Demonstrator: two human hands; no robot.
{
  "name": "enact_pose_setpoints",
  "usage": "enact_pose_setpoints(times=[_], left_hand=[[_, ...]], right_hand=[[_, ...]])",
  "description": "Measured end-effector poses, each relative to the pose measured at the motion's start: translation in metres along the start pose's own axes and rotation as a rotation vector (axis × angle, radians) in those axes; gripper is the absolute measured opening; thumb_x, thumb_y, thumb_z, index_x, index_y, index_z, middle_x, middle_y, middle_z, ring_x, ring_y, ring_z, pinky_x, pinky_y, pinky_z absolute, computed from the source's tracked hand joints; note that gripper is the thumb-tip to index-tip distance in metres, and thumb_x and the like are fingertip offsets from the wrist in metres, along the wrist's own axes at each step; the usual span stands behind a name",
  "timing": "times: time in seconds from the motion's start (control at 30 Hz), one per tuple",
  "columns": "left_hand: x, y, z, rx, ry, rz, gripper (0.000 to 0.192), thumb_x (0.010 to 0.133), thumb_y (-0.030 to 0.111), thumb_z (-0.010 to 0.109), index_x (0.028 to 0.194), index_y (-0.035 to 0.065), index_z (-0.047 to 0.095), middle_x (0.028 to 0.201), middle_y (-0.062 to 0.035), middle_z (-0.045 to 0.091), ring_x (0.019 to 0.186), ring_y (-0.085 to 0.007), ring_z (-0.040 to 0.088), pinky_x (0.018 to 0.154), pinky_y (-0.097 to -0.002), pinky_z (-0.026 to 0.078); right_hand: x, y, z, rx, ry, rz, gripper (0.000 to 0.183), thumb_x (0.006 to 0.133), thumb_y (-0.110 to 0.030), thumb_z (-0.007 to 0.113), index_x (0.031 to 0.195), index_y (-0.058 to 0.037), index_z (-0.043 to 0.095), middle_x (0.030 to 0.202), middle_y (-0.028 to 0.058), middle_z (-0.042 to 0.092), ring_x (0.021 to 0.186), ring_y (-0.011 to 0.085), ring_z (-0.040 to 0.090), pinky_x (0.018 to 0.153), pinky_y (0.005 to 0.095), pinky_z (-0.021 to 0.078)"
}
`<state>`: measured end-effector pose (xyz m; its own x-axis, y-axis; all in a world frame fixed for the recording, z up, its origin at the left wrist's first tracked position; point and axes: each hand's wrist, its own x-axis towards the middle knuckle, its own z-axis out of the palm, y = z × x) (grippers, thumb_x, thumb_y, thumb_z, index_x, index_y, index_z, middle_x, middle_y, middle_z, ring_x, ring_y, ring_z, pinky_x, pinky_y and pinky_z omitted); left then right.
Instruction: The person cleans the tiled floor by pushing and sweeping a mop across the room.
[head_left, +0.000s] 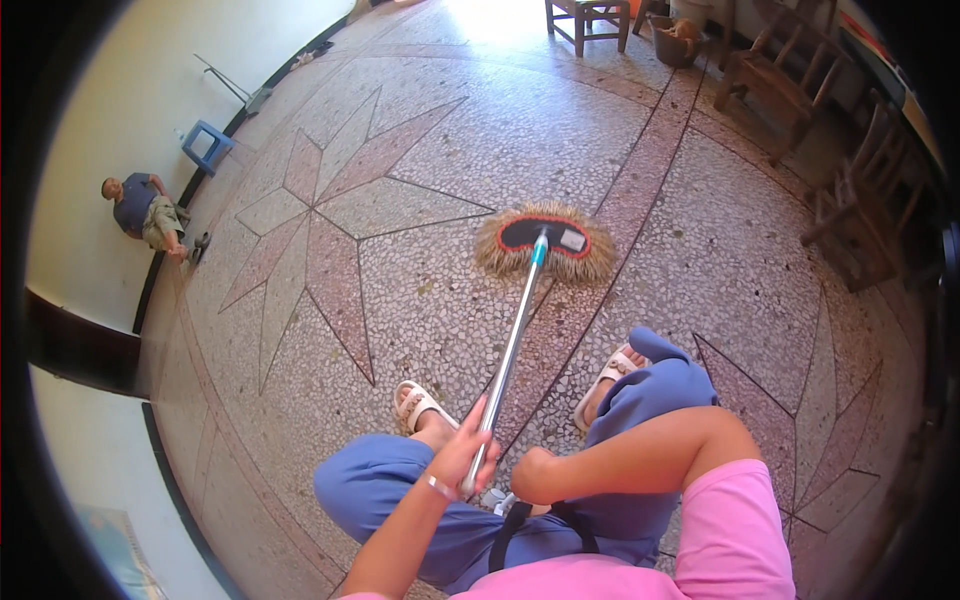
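A mop (517, 315) with a metal pole stretches away from me, its shaggy beige head resting on the terrazzo floor. The black backing of the head has a red edge and a pale label. My left hand (466, 454), with a bracelet at the wrist, grips the pole near its lower end in the picture. Close to the right of that end is my right hand (534, 475), its fingers curled and turned away, so what it holds, if anything, is hidden. A small white object (496, 500) shows between the hands, by black straps. The mop head lies beyond my sandalled feet.
A person (137, 202) sits low by the left wall, near a blue plastic stool (206, 147) and a long-handled dustpan (256, 101). Wooden chairs (784, 71) line the right side. A wooden stool (589, 16) and a dark bucket (675, 43) stand at the top.
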<state>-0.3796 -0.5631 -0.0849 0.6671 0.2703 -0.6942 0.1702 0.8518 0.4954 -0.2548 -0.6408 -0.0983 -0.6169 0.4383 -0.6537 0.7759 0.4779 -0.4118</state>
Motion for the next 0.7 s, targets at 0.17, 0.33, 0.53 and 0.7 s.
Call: enact_pose_setpoints(times=[0.17,0.33,0.53,0.7], left_hand=[[0.065,0.024,0.02,0.022,0.093,0.021,0.058,0.091,0.022,0.04,0.137,0.0363,0.007,0.065,-0.004,0.046,0.039,-0.0121,0.042,0.029,-0.0245,0.036],[0.048,0.002,0.044,0.179,0.142,-0.014,0.059,0.091,0.021,0.039,0.137,0.0352,0.006,0.059,-0.004,0.043,0.036,-0.0129,0.04,0.029,-0.0252,0.035],[-0.067,-0.031,0.033,0.225,0.104,-0.188,0.064,0.091,0.016,0.039,0.138,0.0291,-0.002,0.058,-0.0058,0.041,0.036,-0.0137,0.041,0.029,-0.0259,0.036],[-0.082,-0.029,0.065,0.189,0.082,-0.278,0.077,0.085,0.007,0.047,0.138,0.0298,-0.004,0.059,-0.0057,0.04,0.037,-0.0136,0.041,0.031,-0.0266,0.037]], right_hand=[[0.003,-0.001,-0.003,-0.093,0.03,-0.025,0.019,0.071,-0.018,0.063,0.087,-0.0088,0.068,0.089,0.0075,0.065,0.081,0.025,0.063,0.052,0.0438,0.0504],[-0.011,-0.008,0.0,-0.196,0.059,-0.014,0.018,0.069,-0.018,0.065,0.084,-0.0087,0.067,0.086,0.0075,0.065,0.079,0.024,0.063,0.052,0.0417,0.0499],[-0.029,-0.02,0.046,-0.014,0.062,-0.259,0.026,0.07,-0.017,0.063,0.094,-0.0089,0.066,0.095,0.007,0.064,0.086,0.0243,0.062,0.06,0.0442,0.0517],[-0.035,-0.013,0.04,0.019,-0.097,-0.042,0.026,0.07,-0.022,0.066,0.092,-0.0103,0.066,0.094,0.0052,0.064,0.086,0.0254,0.062,0.061,0.0435,0.0503]])
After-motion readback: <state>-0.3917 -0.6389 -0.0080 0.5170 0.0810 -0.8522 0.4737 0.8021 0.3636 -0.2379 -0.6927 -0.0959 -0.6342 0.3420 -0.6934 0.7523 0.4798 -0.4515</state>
